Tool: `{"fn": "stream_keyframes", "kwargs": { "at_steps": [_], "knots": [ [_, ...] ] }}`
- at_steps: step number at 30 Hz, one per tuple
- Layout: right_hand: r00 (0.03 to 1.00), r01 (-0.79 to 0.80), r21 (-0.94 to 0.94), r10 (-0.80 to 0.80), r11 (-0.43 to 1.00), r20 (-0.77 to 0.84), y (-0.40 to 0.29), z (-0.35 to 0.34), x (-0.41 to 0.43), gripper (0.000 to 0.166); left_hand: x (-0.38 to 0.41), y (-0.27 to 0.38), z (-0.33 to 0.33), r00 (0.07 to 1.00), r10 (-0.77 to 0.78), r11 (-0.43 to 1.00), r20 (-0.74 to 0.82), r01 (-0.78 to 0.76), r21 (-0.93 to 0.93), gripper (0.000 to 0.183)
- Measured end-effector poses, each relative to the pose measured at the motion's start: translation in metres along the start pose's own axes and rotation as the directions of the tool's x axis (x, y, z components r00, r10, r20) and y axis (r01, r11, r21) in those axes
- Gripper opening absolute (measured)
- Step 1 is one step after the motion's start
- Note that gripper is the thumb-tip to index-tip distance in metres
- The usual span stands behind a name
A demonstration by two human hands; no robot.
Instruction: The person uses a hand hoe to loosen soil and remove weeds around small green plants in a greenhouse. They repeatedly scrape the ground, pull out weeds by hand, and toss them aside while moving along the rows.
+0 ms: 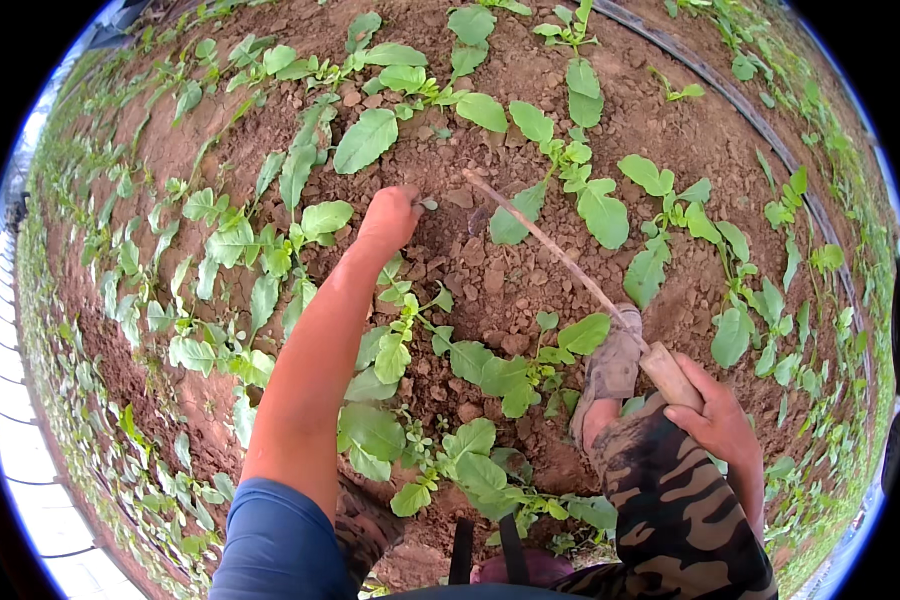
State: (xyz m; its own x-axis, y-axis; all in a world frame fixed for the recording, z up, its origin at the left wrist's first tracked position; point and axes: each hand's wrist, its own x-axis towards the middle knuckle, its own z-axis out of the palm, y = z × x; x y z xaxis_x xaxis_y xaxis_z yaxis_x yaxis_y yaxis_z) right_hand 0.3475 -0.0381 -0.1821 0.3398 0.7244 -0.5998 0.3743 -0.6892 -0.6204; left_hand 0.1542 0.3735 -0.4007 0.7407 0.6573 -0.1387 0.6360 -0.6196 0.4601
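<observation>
My left hand reaches forward to the soil, its fingers closed at a small green seedling whose leaf shows beside the fingertips. The roots or stem are hidden by the hand. In my right hand is the wooden handle of a hand hoe. Its thin, rusty shaft slants up and left across the soil to a bend right of my left hand. A dark, blade-like piece lies below that bend, partly hard to make out. Leafy young crop plants stand around both hands.
Crumbly brown soil lies between the plants. My shoe is beside the hoe's shaft, with a camouflage trouser leg behind it. A black drip hose curves along the right. White sheeting with hoops borders the left.
</observation>
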Motion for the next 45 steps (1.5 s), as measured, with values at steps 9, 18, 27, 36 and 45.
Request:
{"fn": "stream_keyframes", "kwargs": {
  "at_steps": [9,18,27,36,45],
  "knots": [
    [0.992,0.092,0.191,-0.075,0.977,-0.097,0.011,-0.016,-0.015,0.067,-0.154,-0.034,-0.167,0.916,-0.398,0.78,0.058,0.371,-0.505,0.014],
    [0.784,0.224,-0.6,-0.508,0.768,-0.357,-0.097,-0.042,-0.015,0.038,-0.421,-0.042,-0.189,0.599,-0.674,0.472,0.433,0.8,-0.371,0.014],
    [0.787,0.254,-0.779,-0.59,0.573,-0.178,-0.205,0.003,0.01,0.033,-0.466,-0.21,-0.219,0.479,-0.877,0.343,-0.025,0.59,-0.731,0.027],
    [0.992,-0.124,-0.557,0.093,0.821,-0.083,-0.18,-0.016,0.009,0.059,-0.426,-0.172,-0.195,0.78,-0.526,0.85,-0.339,0.472,-0.233,0.056],
    [0.973,0.141,-0.299,-0.187,0.944,-0.133,-0.01,0.062,0.095,0.056,-0.45,-0.078,-0.201,0.823,-0.568,0.792,0.001,0.547,-0.269,0.037]
  ]
}}
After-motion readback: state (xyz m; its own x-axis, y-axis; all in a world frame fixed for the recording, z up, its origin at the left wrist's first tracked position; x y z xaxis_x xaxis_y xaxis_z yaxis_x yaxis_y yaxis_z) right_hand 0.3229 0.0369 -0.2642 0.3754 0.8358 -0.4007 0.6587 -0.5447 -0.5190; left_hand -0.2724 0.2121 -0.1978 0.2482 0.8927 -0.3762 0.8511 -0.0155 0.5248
